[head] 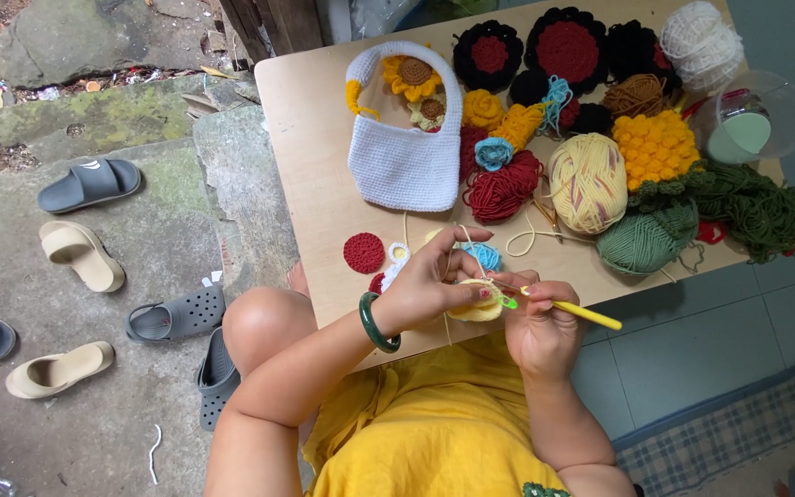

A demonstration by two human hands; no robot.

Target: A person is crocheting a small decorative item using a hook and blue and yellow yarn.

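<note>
A single camera, worn on the person's head, looks steeply down over a yellow-clad lap at the left hand and right hand, which sit close below the lens, a little under mid-frame. Beyond the hands the wooden worktop fills the upper middle of the view. To the left of the hands the stone ground shows farther down; to their right lies a tiled floor.
</note>
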